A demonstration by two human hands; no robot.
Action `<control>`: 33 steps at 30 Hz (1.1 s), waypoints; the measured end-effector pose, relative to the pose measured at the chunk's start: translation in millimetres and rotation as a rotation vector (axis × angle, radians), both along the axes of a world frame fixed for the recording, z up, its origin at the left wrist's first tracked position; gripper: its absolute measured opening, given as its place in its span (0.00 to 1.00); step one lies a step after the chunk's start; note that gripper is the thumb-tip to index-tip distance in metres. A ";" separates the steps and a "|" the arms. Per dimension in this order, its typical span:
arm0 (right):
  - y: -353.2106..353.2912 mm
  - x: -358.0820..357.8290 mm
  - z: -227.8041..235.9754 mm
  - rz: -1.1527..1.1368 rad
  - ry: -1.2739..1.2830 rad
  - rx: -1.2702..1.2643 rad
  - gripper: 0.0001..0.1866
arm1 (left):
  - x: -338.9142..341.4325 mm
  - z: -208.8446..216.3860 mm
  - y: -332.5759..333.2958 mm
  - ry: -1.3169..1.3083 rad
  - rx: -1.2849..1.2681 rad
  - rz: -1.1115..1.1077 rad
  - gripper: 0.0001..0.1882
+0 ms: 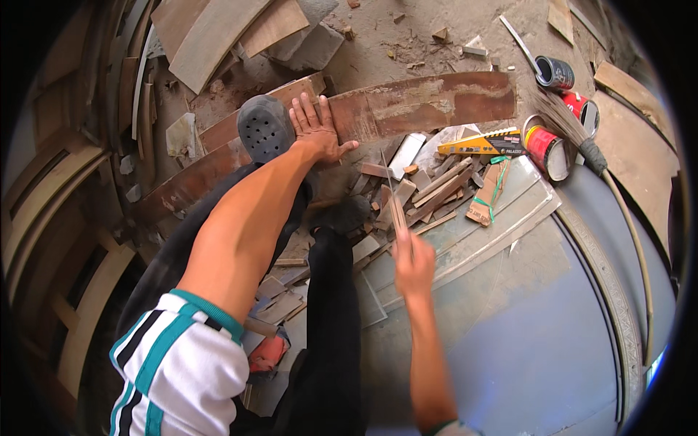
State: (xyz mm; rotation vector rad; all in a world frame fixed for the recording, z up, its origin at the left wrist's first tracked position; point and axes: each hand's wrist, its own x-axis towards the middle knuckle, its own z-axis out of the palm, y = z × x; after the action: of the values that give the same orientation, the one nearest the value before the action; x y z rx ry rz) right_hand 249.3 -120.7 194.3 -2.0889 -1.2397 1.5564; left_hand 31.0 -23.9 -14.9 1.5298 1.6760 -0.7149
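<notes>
The white sleeve with teal and black stripes (171, 363) fills the lower left, nearest the camera, and from it the left forearm runs up to the long curved wooden board (429, 102), which serves as the reference here. The left hand (314, 131) lies flat on the board's middle section, palm down, fingers spread, pressing on the wood and gripping nothing. Immediately left of that hand, a foot in a grey perforated clog (265, 127) also rests on the board. Below the board and right of its centre, the right hand (413, 263) is closed around the lower end of a thin, narrow blade-like tool (392, 196); the tool points up toward the board, and its exact kind cannot be determined because hand and tool are blurred. Between this hand and the board lies a heap of short wood offcuts (429, 189). Just below the board's right end sits a yellow and black handsaw sleeve (483, 143), and beside it stand three cylindrical tins (547, 149). A broom of brown bristles (563, 116) crosses the tins, its handle curving downward along the right. A pale grey-blue panel (538, 320) occupies the floor well below the board's right half.
</notes>
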 end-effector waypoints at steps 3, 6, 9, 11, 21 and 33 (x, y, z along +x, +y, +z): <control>56.2 -24.7 -105.5 -0.036 -0.010 0.089 0.27 | 8.9 -1.4 2.2 -0.024 0.026 -0.013 0.71; 68.4 -33.3 -92.0 0.001 -0.094 -0.009 0.28 | 10.9 5.5 6.9 0.043 -0.024 -0.041 0.70; 80.3 -38.0 -52.6 -0.007 -0.036 -0.048 0.28 | -4.5 -9.0 -5.7 0.027 0.039 -0.028 0.77; 57.4 -36.2 -3.5 -0.048 -0.030 -0.089 0.27 | -11.1 -15.8 -6.0 0.030 0.095 -0.036 0.76; 38.0 -8.8 -103.8 -0.061 0.079 0.022 0.26 | -3.4 -16.5 -3.6 0.032 0.083 -0.051 0.74; -42.1 18.7 5.0 -0.176 0.108 -0.041 0.26 | 2.4 -11.3 -4.6 0.070 0.027 -0.046 0.76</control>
State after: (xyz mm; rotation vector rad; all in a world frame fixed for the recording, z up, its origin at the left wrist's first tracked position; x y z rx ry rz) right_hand 268.0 -162.7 199.4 -2.0464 -0.9677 1.6040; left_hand 33.3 -28.5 -26.1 1.5824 1.7133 -0.7815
